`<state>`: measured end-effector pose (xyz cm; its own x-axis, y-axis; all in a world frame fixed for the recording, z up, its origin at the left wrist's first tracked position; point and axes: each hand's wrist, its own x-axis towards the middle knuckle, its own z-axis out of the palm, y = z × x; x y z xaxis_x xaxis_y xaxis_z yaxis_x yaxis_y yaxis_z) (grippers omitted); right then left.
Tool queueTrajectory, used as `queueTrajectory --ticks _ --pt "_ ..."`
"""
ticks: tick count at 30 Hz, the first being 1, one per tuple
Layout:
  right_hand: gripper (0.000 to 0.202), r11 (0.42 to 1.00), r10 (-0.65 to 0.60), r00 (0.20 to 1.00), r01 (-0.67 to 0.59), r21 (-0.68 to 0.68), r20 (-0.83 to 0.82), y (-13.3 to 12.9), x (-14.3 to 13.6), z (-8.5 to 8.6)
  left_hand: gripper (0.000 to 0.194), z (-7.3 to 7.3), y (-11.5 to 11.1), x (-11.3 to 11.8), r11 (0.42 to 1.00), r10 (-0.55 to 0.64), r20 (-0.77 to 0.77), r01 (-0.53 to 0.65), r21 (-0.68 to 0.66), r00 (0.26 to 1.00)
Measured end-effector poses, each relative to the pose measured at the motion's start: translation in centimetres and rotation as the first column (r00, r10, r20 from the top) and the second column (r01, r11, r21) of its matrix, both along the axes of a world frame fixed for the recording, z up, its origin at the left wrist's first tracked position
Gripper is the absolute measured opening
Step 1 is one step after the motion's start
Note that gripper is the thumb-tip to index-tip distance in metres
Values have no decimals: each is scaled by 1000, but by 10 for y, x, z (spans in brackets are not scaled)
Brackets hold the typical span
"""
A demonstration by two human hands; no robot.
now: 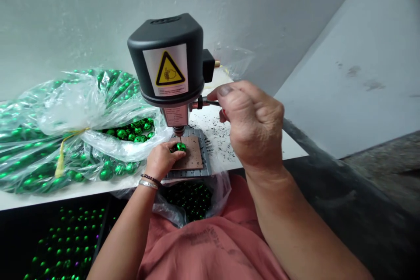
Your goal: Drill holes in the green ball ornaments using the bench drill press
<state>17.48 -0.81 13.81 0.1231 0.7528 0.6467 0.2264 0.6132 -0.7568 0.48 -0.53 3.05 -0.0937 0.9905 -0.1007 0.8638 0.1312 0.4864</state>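
A shiny green ball (181, 146) sits on the brown board (193, 157) of a small drill press (167, 59). My left hand (163, 157) pinches the ball between thumb and fingers. Straight above it stands the thin drill bit (180, 138), its tip at or very near the ball's top; I cannot tell whether it has gone in. At the machine's right side my right hand (254, 122) is closed around the feed lever (211, 102), most of which the fingers hide.
Clear plastic bags (75, 113) of green balls lie on the white table (226, 133) at left. Dark shavings litter the table beside the press base (205, 162). Below the front edge hangs an open bag (219, 192) with green balls. A dark tray (19, 232) of green balls stands lower left.
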Motion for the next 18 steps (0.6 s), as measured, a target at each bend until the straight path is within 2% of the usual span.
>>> queueTrajectory --ticks 6,13,18 --pt "33 996 -71 997 72 -61 16 -10 -2 -7 36 1 -2 2 1000 -15 -7 15 6 1000" --pt "46 991 -47 999 46 -124 -8 -12 -4 -6 37 -2 -1 6 999 -3 -114 8 44 993" --pt "45 991 -69 998 70 -114 16 -11 -5 -8 37 -1 -1 7 998 -27 -136 34 51 990"
